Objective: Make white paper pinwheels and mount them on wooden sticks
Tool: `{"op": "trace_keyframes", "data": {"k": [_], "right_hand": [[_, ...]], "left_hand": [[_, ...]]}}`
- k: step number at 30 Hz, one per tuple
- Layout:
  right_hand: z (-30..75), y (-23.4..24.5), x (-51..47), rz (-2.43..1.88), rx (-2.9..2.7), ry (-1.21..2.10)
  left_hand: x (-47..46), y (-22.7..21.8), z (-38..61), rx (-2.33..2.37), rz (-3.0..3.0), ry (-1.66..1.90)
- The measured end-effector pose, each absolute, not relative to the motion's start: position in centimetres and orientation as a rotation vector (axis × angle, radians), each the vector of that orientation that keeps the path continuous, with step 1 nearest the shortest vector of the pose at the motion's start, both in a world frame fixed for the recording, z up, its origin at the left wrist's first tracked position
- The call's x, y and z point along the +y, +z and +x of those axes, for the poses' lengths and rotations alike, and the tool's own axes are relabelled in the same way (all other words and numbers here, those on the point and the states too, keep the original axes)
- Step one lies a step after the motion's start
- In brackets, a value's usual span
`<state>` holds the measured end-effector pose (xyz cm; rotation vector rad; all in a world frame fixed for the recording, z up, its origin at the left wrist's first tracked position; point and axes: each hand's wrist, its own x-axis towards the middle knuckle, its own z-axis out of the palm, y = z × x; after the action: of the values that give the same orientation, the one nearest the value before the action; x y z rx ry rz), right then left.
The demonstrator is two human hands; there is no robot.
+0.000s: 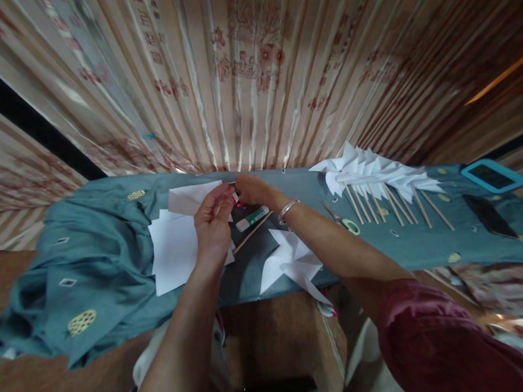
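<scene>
My left hand and my right hand meet over the far edge of the table, fingers closed in a pinch. A small pale bit shows between the fingertips, too small to name. Just below them lies a small red item, partly hidden. Near my right wrist are a green and white glue stick and a thin wooden stick. A white paper pinwheel lies under my right forearm. Beneath and beside my left hand are white paper sheets, partly covered by the hand.
Finished-looking white pinwheels on sticks lie overlapped at the right. Scissors with light green handles lie nearer. A blue-framed tablet and a dark phone sit at the far right. Green cloth covers the table; a curtain hangs behind.
</scene>
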<state>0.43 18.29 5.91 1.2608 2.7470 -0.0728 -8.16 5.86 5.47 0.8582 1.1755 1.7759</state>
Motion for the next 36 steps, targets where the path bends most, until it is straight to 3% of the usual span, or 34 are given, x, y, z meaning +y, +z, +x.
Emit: {"op": "trace_keyframes", "data": {"k": [25, 36], "right_hand": [[0.8, 5.9, 17.7, 1.323, 2.809, -0.111], [3.6, 7.4, 16.1, 1.625, 2.971, -0.510]], "left_hand": [[5.7, 5.7, -8.4, 1.192, 0.853, 1.790], [5.6, 5.3, -8.0, 1.202, 0.905, 1.743]]}}
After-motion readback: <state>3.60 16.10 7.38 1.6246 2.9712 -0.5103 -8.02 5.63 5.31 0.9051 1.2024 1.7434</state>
